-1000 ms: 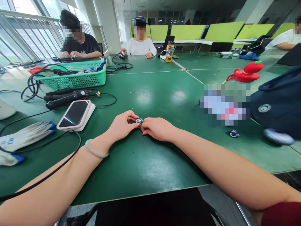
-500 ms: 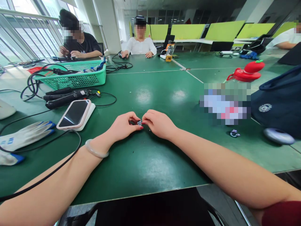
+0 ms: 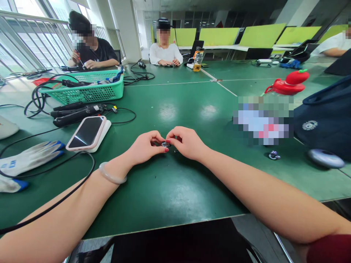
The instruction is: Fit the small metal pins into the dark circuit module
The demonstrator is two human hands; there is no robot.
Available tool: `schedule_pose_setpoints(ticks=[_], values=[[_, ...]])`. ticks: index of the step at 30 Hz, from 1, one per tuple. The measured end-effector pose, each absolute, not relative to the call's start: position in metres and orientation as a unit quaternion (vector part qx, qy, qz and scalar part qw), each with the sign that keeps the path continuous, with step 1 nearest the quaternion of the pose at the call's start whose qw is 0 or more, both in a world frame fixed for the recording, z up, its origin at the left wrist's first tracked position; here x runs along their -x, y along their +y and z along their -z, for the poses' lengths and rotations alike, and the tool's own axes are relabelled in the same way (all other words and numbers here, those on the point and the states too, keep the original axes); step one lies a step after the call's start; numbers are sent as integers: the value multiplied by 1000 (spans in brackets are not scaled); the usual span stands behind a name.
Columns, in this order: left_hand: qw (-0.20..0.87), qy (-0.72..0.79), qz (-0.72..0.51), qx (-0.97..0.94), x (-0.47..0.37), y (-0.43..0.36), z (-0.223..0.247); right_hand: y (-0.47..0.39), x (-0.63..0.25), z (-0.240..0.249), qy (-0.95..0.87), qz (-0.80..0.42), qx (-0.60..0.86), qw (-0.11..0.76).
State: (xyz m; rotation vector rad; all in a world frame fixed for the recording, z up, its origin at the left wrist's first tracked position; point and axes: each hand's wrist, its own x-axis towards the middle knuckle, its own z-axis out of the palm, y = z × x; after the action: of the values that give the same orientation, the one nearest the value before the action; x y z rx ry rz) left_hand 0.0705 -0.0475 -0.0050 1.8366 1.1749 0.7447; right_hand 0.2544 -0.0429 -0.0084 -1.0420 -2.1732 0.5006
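Observation:
Between my two hands, just above the green table (image 3: 192,190), is a small shiny silver metal piece (image 3: 165,144) with an openwork shape; its exact kind is too small to make out. My left hand (image 3: 145,148) pinches it from the left between thumb and fingers. From the right, my right hand (image 3: 186,142) has its thumb and fingertips closed at the piece's upper right edge. Below the right fingertips lies a tiny dark bit (image 3: 176,151) on the table. A similar small silver metal piece (image 3: 274,155) rests farther right.
Left are a phone (image 3: 87,132), work gloves (image 3: 30,159), a black handheld device (image 3: 76,114) with cables and a green basket (image 3: 85,93). Right are a red-lidded bottle (image 3: 287,87), a computer mouse (image 3: 326,158) and a dark bag (image 3: 323,120). Several people sit around.
My right fingertips have shifted slightly, and more of the metal piece shows. The tiny dark bit is more visible. Across the table, one person has brought both hands together.

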Motion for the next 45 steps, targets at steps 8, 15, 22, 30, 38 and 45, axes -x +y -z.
schedule_pose_setpoints(ticks=[8,15,22,30,38,45], values=[[384,479,-296,-731,-70,-47,6,-41,-257,4,-813,-233,436,308],[325,535,-311,-715,-66,-41,13,-33,-271,1,-853,-250,442,121],[310,538,-311,-719,-65,-41,12,-34,-268,3,-855,-235,443,133],[304,541,-314,-719,-64,-40,13,-32,-255,20,-860,-106,460,197],[272,581,-299,-707,-65,-39,12,-32,-253,20,-870,-53,457,177],[264,585,-296,-707,-65,-38,12,-34,-251,19,-879,-31,455,142]])
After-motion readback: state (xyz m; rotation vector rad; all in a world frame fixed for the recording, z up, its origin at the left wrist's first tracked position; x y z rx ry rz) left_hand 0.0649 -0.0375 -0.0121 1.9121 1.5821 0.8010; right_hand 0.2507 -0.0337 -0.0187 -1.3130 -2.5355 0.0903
